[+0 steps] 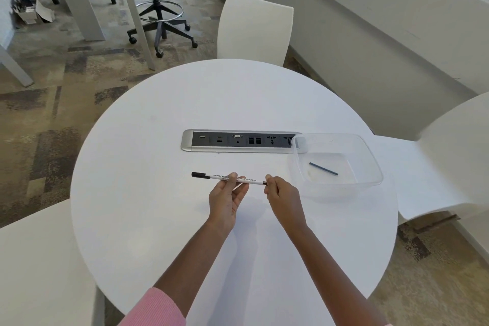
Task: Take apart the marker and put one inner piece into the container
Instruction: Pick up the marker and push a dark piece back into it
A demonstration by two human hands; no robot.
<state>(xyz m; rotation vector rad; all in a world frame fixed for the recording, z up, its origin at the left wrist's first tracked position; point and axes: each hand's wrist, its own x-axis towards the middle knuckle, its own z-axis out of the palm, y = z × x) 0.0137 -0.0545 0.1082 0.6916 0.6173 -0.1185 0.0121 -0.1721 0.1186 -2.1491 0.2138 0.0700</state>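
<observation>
The left hand (227, 194) grips the marker (229, 178) near the middle of its white barrel, fingers curled up from below and thumb on top, while the right hand (281, 194) pinches the dark end piece at the barrel's right tip between thumb and fingertips. The marker is held level just above the white round surface (158, 219), its black cap (199, 174) pointing left and free of both hands. Just to the right of the right hand stands the clear plastic container (370, 156), one corner overlapping the socket strip (211, 140) set into the surface; a thin dark rod (323, 168) already lies on its floor, which looks like an inner piece of the marker. Judging from that, the delivery part of the task seems done and the hands are either closing the barrel up or working on the end plug. The risk here lies in the small grip on the right: the plug is tiny and smooth, so a twist or pull with too little pressure could let it slip and skitter off the round edge to the carpet. A sideways jerk could also knock the light container, and ink from an open barrel could mark the fingers or the surface.
</observation>
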